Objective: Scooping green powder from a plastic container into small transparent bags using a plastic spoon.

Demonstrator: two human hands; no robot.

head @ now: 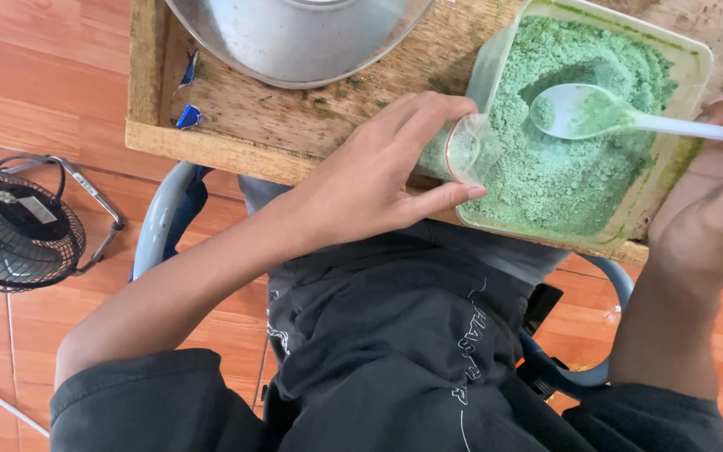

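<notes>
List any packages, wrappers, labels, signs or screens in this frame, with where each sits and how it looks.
Plastic tub: on the wooden table at right, rectangular, translucent, holding green powder, white spoon in it, held by the right hand.
Small clear bag: at the tub's near-left corner, pinched open by the left hand.
Blue wrapper scraps: table's left edge, small, crumpled.
No signs or screens.
</notes>
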